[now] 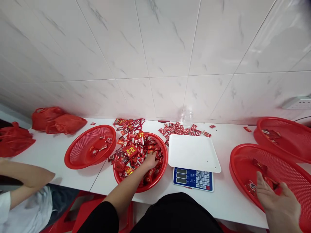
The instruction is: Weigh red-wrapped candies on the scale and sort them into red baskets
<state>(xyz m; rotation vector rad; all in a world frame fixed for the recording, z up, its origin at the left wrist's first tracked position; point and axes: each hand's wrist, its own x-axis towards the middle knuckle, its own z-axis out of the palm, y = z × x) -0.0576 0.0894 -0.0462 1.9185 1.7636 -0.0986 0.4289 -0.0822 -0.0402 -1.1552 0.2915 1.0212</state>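
The left hand [151, 160] reaches into a very full red basket [166, 158], with its fingers down among the red snack packets [131, 150]. I cannot tell if it has grabbed one. The two hands are far apart. The right hand [279, 202] is over another red basket [232, 161], its fingers and thumb spread wide. A shiny red packet [271, 183] is between them, but I cannot tell if the hand is holding it up. Only a few packets lie in the basket under that hand. Between the hands sits a scale [181, 178] with a blue front with number buttons and a white tray [194, 152] on top. Past the tray, farther away than the left hand, lots of little red packets [179, 129] lie in a heap by a clear plastic thing [187, 117]. To the left of the left hand is a red basket with a few snacks [73, 157], then some tied red bags [68, 123]. Another person's bent arm [26, 173] is over there too. Beyond the right hand is one more red basket [279, 120].
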